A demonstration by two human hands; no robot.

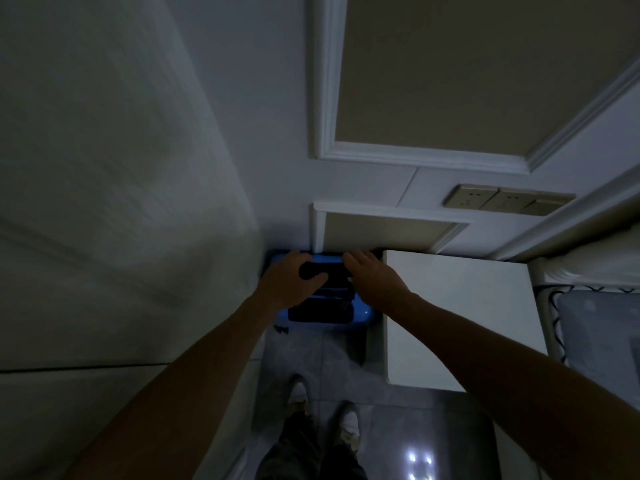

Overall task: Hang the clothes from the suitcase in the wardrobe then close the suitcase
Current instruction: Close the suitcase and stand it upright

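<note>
The blue suitcase [363, 318] stands upright on the tiled floor [304, 358], against the wall beside a white bedside cabinet [457, 306]. The left hand [291, 280] grips its black top handle [334, 271] with curled fingers. The right hand [375, 280] hovers at the handle's other end, fingers straight, holding nothing.

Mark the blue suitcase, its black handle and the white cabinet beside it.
Blue hard-shell suitcase [363, 318]: head view, lit blue corner, image right.
Black bar handle [332, 270]: head view, bare middle of the bar.
White square cabinet [457, 317]: head view, middle of its top.
</note>
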